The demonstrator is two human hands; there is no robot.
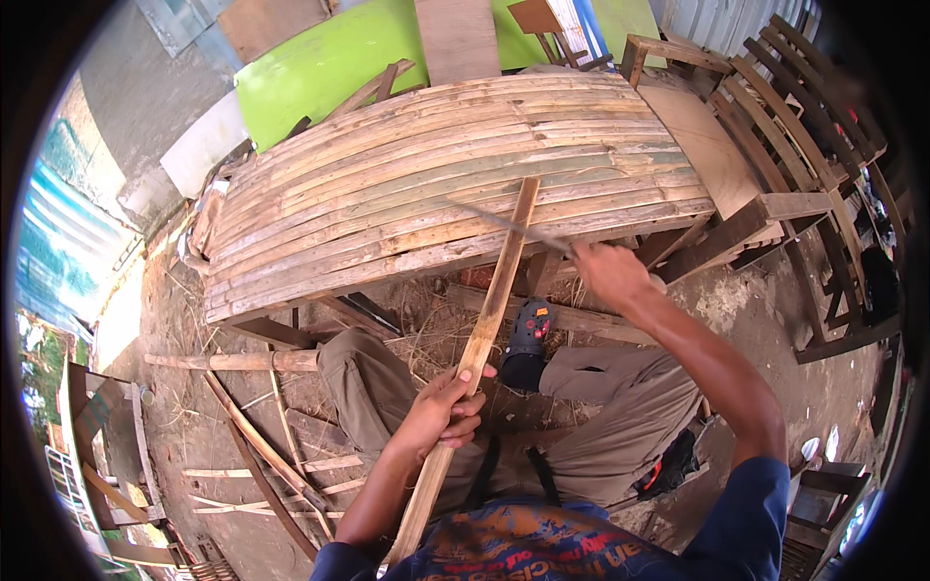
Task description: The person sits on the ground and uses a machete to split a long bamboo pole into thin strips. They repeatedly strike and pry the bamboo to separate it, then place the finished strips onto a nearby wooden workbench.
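Note:
My left hand (448,412) is closed around a long split bamboo strip (492,315), its thumb lying along the top face. The strip slants up and away from my lap, and its far end overlaps the edge of the bamboo slat table (407,194). In my right hand (613,275) is a long knife (528,230), gripped by its handle. Its thin blade points left and crosses the strip near the far end. From this angle I cannot tell whether the blade touches the strip.
Several bamboo pieces (262,441) lie on the dirt floor at the left. Wooden slatted furniture (775,126) stands at the right, beside a dark wooden frame (790,205). Behind the table lean a green panel (339,73) and a plywood sheet (455,39). My clog-shod foot (530,329) is under the table's edge.

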